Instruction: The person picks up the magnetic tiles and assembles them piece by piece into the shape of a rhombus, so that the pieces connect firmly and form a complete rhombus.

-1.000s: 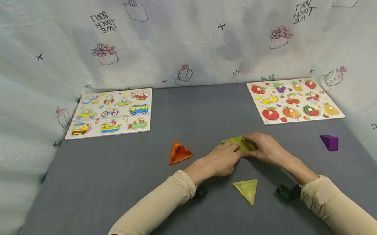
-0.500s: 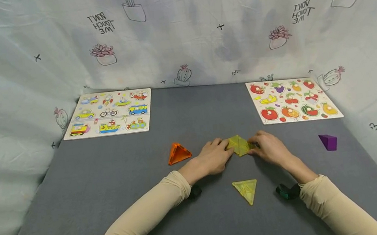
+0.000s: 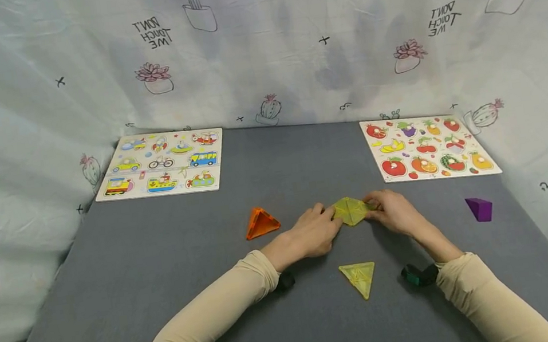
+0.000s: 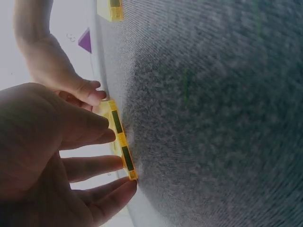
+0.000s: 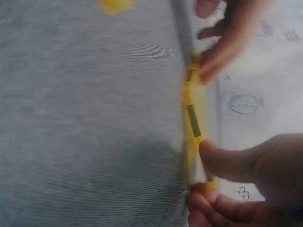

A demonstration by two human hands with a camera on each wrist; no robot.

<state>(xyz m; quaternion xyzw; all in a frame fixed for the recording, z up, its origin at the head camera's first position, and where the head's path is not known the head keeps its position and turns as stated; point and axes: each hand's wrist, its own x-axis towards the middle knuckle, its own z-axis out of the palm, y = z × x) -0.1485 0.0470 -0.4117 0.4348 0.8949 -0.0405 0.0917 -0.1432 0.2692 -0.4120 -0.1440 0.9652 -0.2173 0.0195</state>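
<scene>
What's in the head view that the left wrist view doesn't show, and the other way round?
Only the head view: orange translucent triangular block, white vehicle-picture board, white fruit-picture board. Only the left wrist view: dark rectangular strips in the edge of the joined yellow translucent tiles. Both: those tiles, the purple wedge block, left hand and right hand.

I see the left arm point(image 3: 214, 306) and the right arm point(image 3: 498, 297) stretched forward, slanting inward toward each other. The left hand point(image 3: 313, 230), knuckles up, curves its thumb and fingers near the right hand point(image 3: 395, 213), which pinches, thumb facing its fingertips.
</scene>
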